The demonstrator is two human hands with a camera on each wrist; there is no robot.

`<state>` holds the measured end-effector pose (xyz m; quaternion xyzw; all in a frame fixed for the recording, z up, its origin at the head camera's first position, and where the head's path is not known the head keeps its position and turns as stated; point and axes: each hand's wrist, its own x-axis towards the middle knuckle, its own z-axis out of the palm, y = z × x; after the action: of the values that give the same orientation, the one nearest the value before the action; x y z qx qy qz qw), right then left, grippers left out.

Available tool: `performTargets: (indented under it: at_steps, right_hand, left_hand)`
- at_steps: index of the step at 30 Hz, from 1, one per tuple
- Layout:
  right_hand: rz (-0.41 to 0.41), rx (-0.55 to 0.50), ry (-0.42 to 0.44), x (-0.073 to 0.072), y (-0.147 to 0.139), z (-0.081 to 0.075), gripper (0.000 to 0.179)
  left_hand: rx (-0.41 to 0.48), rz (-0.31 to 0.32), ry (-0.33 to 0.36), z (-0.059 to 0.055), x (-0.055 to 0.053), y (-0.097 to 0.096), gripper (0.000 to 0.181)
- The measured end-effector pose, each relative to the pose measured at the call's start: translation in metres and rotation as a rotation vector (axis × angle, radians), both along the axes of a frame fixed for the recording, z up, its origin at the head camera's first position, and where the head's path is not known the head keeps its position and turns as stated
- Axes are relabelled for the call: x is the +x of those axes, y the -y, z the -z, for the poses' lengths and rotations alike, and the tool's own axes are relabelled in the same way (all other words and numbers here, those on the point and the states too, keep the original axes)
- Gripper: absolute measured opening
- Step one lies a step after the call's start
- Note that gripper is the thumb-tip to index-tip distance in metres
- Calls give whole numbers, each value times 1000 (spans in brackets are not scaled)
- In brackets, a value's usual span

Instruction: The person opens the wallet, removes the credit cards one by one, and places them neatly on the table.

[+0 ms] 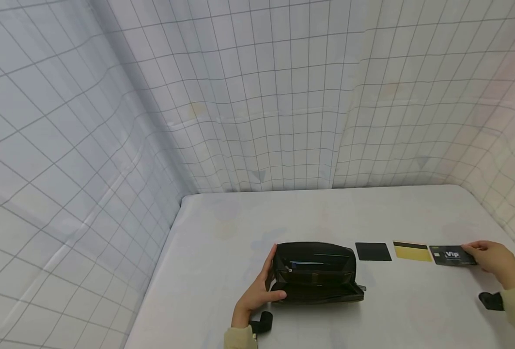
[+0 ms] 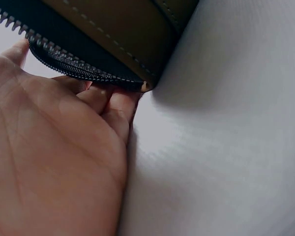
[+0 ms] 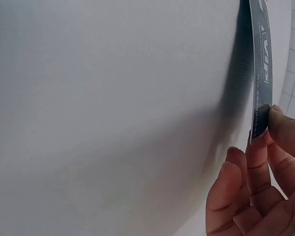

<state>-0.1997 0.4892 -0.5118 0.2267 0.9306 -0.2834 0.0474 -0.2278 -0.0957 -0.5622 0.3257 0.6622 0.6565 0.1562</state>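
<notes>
A black zip-around wallet (image 1: 318, 293) stands open on the white table, its inner pockets facing up. My left hand (image 1: 257, 292) holds its left end, thumb on the front flap and fingers along the side. In the left wrist view the wallet's corner and zip teeth (image 2: 64, 56) lie against the fingers. Far to the right, my right hand (image 1: 497, 260) pinches a dark card marked "Vip" (image 1: 449, 255) by its right end. The right wrist view shows this card (image 3: 262, 59) tilted up, thumb on its printed face and fingers behind.
Between the wallet and the Vip card lie a plain black card (image 1: 373, 251) and a gold card (image 1: 413, 252) with a dark stripe, in a row. White gridded curtains (image 1: 261, 121) enclose the table (image 1: 213, 242) at the back and sides.
</notes>
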Motion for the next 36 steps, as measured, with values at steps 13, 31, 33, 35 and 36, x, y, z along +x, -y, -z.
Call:
performTargets:
  at_steps: [13, 31, 33, 35, 36]
  right_hand:
    - [174, -158, 3, -5, -3, 4, 71]
    - [267, -214, -19, -6, -4, 0, 55]
    - [286, -226, -13, -9, -3, 1, 53]
    - [295, -224, -5, -10, -3, 3, 51]
    - [297, -229, -5, -11, -4, 3, 51]
  left_hand:
    - [6, 3, 2, -3, 0, 1, 102]
    - [-16, 21, 8, -35, 12, 0, 101]
    - [-13, 19, 3, -30, 10, 1, 101]
    - [-12, 17, 1, -23, 7, 1, 102]
    - [-11, 16, 4, -19, 6, 1, 102]
